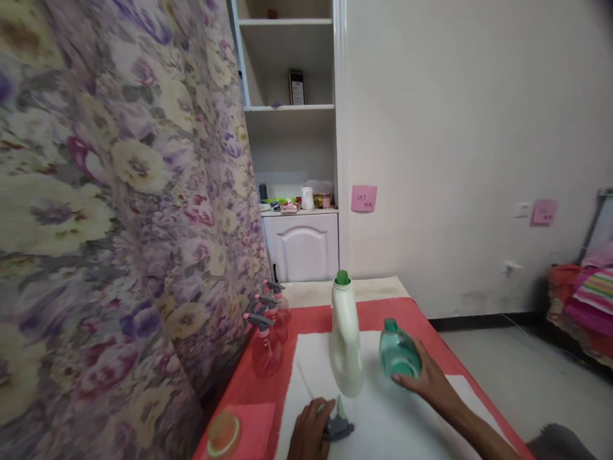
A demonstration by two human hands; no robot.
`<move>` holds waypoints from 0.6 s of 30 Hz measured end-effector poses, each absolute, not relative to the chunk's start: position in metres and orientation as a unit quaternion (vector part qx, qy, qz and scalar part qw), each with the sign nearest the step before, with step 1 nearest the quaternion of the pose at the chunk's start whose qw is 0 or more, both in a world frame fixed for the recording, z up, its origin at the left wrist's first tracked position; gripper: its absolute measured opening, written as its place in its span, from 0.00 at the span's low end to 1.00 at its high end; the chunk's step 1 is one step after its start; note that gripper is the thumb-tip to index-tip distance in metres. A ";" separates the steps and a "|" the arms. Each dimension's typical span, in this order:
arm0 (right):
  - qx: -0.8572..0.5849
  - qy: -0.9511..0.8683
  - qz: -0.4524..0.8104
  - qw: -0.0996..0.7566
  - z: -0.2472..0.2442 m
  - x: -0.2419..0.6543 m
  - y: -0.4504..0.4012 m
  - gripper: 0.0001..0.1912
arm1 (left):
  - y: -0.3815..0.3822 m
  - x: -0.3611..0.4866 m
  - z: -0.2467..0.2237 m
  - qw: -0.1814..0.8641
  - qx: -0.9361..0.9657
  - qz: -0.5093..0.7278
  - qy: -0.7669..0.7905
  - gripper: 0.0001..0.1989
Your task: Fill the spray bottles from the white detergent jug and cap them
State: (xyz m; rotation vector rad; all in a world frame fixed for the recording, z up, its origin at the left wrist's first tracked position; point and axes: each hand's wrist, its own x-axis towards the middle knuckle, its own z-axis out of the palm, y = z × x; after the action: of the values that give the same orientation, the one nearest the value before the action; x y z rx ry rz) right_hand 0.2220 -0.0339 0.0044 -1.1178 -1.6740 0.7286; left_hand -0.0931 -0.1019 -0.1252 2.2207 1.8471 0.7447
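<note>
My right hand (424, 378) grips a small see-through teal bottle (400, 351) by its side, with some liquid inside. The bottle has no spray head on it and tilts slightly. Near the front of the table, my left hand (311, 427) has its fingers curled on a grey and pale green trigger spray head (339, 425). A thin dip tube (304, 379) runs from by the left hand toward the back left. Between the hands and farther back stands a tall pale green jug (345, 345) with a green spout in its open neck.
Several pink spray bottles (267, 353) with grey triggers stand along the left edge. A round yellowish cap (223, 433) lies at the front left on a red cloth (383, 313). White paper (378, 415) covers the middle. A floral curtain (143, 191) hangs close on the left.
</note>
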 end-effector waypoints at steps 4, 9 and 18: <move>-0.461 -0.745 0.198 0.438 0.060 0.219 -0.010 0.38 | -0.096 -0.100 -0.132 0.094 0.755 0.233 0.606 0.43; -0.496 -0.775 0.067 0.386 0.105 0.212 0.022 0.42 | -0.094 -0.102 -0.126 0.125 0.760 0.237 0.593 0.42; -0.513 -0.796 -0.047 0.317 0.143 0.198 0.059 0.43 | -0.088 -0.103 -0.126 0.153 0.755 0.250 0.587 0.41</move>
State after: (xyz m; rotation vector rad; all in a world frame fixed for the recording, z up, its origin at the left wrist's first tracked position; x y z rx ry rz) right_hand 0.1976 0.0588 0.1426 -1.3492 -2.0961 -0.1231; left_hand -0.1030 -0.0878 -0.1256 2.1640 1.6832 0.7176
